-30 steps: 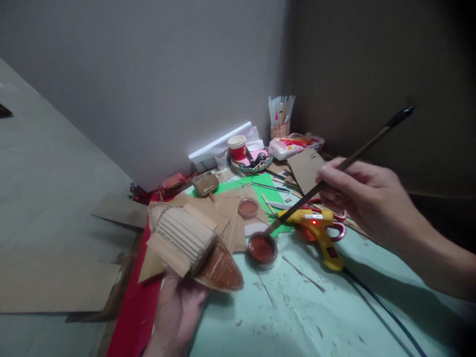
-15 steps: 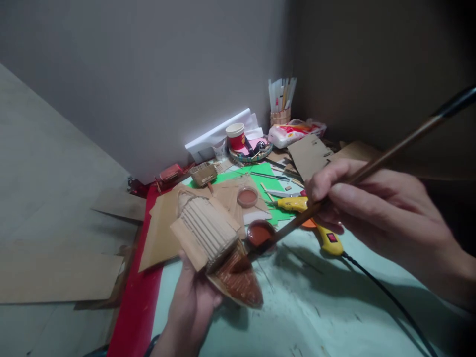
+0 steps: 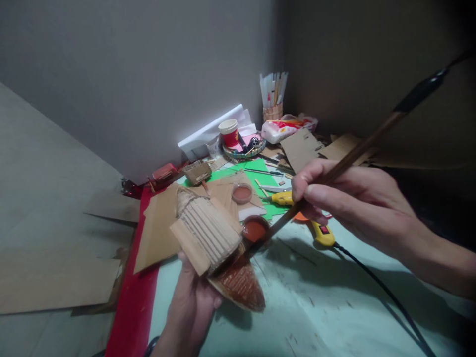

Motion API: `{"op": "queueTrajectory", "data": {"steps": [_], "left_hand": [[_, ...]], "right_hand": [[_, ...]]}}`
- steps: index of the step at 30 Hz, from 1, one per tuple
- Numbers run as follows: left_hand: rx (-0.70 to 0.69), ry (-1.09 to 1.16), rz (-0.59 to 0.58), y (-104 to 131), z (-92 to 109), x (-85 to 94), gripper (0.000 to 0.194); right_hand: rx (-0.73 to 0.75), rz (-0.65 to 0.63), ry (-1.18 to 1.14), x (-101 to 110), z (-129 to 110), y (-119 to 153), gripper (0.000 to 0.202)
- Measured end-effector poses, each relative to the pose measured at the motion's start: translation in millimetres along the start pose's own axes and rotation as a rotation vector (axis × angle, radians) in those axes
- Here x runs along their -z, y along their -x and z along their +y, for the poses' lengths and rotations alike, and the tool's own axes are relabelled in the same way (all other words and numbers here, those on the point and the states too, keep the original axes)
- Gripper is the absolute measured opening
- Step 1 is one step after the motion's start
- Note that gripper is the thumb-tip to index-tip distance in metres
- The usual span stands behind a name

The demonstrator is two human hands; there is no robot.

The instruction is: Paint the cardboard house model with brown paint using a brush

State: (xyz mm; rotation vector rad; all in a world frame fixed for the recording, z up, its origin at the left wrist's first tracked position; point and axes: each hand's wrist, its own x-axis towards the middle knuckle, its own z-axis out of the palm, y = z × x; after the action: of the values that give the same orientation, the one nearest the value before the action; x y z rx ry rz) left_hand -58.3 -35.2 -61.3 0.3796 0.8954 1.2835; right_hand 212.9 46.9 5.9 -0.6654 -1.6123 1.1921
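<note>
My left hand (image 3: 191, 295) holds a cardboard model boat (image 3: 211, 235) from below, its fingers partly hidden under it. The boat has a ribbed tan roof, and its pointed end is coated in glossy reddish brown. In my right hand (image 3: 334, 198) is a long dark paintbrush (image 3: 364, 146), pinched between thumb and fingers. Its tip reaches the brown end of the boat, close to the roof's edge. Just behind the brush lies a dish of brown paint (image 3: 255, 229). A second shallow dish (image 3: 242, 193) of brown sits farther back on cardboard.
A yellow hot glue gun (image 3: 323, 234) with a black cord lies on the right. Behind are a red paper cup (image 3: 228, 133), a tissue pack (image 3: 284, 129) and a holder of brushes (image 3: 272, 110). A cardboard sheet (image 3: 156, 233) overlaps the red table edge (image 3: 130, 302).
The brush tip has shifted slightly left along the boat's brown end, and my right hand has moved left with its handle. The whole view has shifted a little. The boat stays in my left hand.
</note>
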Motion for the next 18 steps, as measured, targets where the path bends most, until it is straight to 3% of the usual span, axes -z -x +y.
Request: {"op": "queueTrajectory", "data": {"steps": [5,10,18], "left_hand": [[0.014,0.045,0.064,0.1,0.0,0.1,0.045],[0.028,0.033,0.013,0.9,1.2,1.9,0.052],[-0.005,0.063,-0.097,-1.0,1.7,3.3,0.029]], "right_hand": [[0.025,0.031,0.060,5.1,-3.8,0.4,0.019],[0.050,0.061,0.097,8.9,-6.2,-1.4,0.019],[0.100,0.087,0.037,9.2,-9.7,2.1,0.014]]}}
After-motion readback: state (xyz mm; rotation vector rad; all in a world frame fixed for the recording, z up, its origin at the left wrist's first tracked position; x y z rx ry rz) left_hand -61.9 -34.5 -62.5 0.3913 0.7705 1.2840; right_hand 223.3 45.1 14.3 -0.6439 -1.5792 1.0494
